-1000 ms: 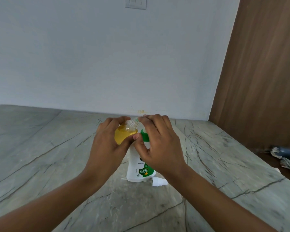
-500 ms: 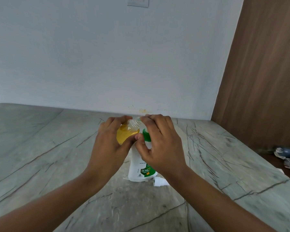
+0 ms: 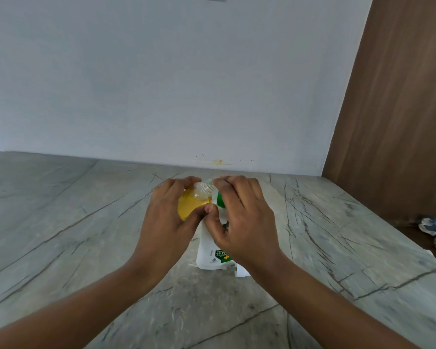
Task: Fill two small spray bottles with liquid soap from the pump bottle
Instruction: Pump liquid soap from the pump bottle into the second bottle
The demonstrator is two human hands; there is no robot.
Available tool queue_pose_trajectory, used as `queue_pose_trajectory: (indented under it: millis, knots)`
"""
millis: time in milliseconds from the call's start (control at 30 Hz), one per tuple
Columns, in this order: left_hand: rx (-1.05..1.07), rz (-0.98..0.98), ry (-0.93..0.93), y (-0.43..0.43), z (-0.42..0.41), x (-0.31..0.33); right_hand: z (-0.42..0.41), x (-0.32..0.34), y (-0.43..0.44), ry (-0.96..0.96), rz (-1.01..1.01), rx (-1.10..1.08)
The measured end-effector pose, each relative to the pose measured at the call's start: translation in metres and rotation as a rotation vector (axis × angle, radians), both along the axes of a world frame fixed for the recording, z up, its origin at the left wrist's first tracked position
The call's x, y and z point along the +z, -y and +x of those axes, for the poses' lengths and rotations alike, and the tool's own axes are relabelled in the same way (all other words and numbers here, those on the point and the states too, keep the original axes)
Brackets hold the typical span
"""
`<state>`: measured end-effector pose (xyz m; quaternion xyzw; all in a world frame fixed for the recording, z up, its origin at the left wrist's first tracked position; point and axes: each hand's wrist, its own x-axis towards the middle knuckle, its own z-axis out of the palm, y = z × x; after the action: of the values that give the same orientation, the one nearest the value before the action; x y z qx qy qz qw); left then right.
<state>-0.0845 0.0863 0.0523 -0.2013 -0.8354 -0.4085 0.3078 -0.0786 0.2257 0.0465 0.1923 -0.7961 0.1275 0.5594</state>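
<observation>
Small clear plastic spray bottle, yellow liquid soap inside, tilted, clasped by left hand above grey marble counter. White-and-green pump bottle upright on counter, gripped near top by right hand.

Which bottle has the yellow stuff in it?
The small clear bottle in the left hand, tipped sideways with its neck open. The white pump bottle under the right hand stands on the counter and hides its contents.

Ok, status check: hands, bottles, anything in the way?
Left hand holds small bottle of yellow liquid, tilted, neck uncapped. Right hand pinches at that neck, over white pump bottle. White spray cap lies beside its base. Nothing blocking.
</observation>
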Motion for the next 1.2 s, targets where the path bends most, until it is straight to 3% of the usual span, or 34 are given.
queue_pose_trajectory:
  millis: [1200]
  knots:
    - [-0.002, 0.016, -0.006, -0.001, 0.0, 0.005, 0.0, 0.005, -0.002, -0.009, -0.001, 0.005]
